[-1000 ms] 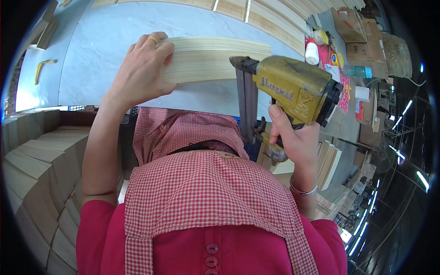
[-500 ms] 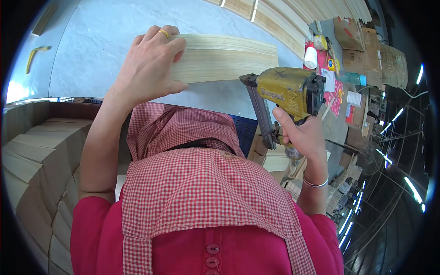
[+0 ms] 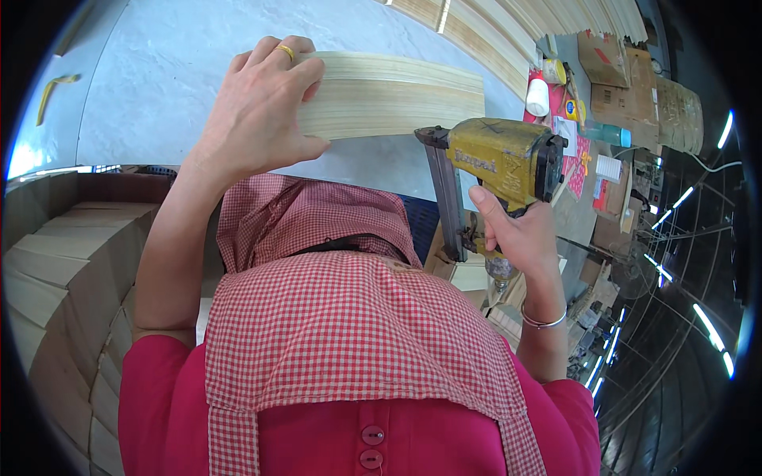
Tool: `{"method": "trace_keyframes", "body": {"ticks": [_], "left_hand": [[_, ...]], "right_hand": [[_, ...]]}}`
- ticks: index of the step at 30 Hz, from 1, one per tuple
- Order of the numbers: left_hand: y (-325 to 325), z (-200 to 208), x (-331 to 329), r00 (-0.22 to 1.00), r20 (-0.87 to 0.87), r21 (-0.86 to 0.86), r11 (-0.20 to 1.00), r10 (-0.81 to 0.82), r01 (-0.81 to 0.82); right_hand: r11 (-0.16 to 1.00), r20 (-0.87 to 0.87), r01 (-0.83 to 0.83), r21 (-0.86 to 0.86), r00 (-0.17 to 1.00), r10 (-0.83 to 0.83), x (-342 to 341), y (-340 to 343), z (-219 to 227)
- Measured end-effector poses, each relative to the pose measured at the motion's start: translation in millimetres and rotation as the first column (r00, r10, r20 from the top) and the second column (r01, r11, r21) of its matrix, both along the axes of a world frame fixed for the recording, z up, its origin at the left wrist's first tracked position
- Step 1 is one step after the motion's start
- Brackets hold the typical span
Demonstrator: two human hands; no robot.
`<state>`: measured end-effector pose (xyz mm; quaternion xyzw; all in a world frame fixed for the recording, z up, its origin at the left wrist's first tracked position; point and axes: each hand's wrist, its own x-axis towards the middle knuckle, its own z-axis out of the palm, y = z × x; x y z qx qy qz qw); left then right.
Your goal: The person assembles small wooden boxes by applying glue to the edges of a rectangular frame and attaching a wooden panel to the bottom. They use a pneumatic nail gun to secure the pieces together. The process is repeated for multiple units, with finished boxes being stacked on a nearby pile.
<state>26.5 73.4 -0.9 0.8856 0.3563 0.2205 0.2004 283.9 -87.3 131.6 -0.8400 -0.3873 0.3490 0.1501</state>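
My left hand [image 3: 266,107] grips the left end of a pale wooden board piece [image 3: 389,95], its thumb on the near edge and its fingers over the far edge. The wood lies across a light marbled tabletop [image 3: 175,40]. In my right hand [image 3: 520,238] is a worn yellow and black pneumatic stapler [image 3: 500,159], held by its handle with the fingers wrapped round. Its nose is at the near edge of the wood, close to the right end; whether it touches, I cannot tell.
Long wooden strips [image 3: 492,32] lie stacked at the far right. Beyond them are a white bottle [image 3: 537,97], a teal bottle [image 3: 609,133] and cardboard boxes [image 3: 635,87]. At the left are a yellow hooked object [image 3: 51,95] and stacked wooden pieces [image 3: 55,278].
The view has shifted slightly. Both hands keep their grips, and the stapler stays near the board's right end with little visible movement.
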Motion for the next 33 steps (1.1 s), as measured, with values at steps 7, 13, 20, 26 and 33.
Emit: {"method": "trace_keyframes", "body": {"ticks": [7, 13, 20, 26, 33], "left_hand": [[0, -15, -31, 0.975, 0.215, -0.198, 0.975, -0.062, 0.106], [0, -31, -40, 0.939, 0.339, -0.258, 0.953, -0.063, 0.157], [0, -41, -38, 0.94, 0.338, -0.252, 0.959, -0.041, 0.133], [1, -47, -35, 0.911, 0.408, -0.166, 0.977, -0.058, 0.136], [-1, -40, -38, 0.907, 0.417, -0.201, 0.969, -0.049, 0.145]], "right_hand": [[0.992, -0.004, -0.084, 0.09, 0.996, 0.084, -23, 1, 7], [0.902, -0.032, -0.399, 0.162, 0.912, 0.409, -58, 19, -4], [0.893, -0.048, -0.43, 0.134, 0.897, 0.44, -76, 31, -6], [0.919, -0.058, -0.382, 0.1, 0.92, 0.388, -81, 26, -9], [0.848, 0.036, -0.509, 0.15, 0.86, 0.51, -81, 32, -3]]}}
